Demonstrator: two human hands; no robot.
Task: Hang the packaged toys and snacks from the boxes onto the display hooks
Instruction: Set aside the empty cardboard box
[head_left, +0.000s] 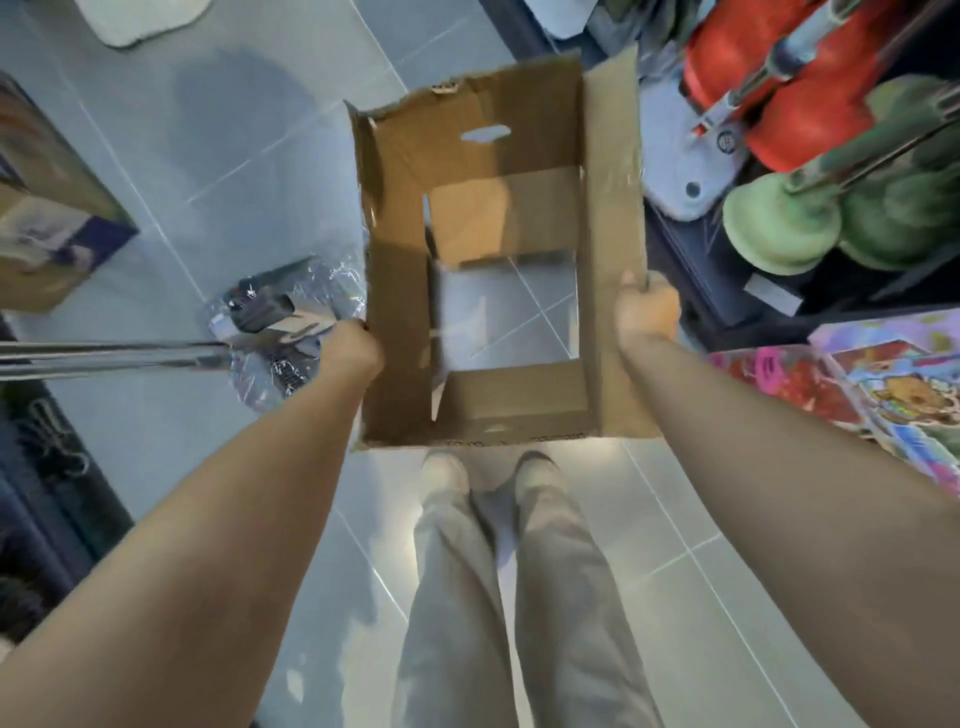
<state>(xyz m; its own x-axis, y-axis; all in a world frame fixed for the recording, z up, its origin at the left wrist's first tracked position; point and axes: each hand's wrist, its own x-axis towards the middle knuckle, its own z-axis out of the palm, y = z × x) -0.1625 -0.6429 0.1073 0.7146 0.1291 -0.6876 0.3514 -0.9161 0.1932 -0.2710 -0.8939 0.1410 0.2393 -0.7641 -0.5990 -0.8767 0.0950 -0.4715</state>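
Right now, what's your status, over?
Left hand and right hand gripping cardboard box. Box empty, bottom flaps open. Bagged item on display hook beside left hand.

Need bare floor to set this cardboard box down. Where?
Free: grey tile floor ahead-left, bordered by the white mat, the printed carton and the brown cardboard box; also tiles left of the beige trousers. Crowded: right, red mop heads, green mop heads, colourful toy packs; clear plastic-wrapped pack beside the box's left wall.

Grey tiled floor (208, 156), as I view it: pale mat (140, 18) at top left, printed carton (47, 223) at left edge, the person's shoes (447, 473) below centre.
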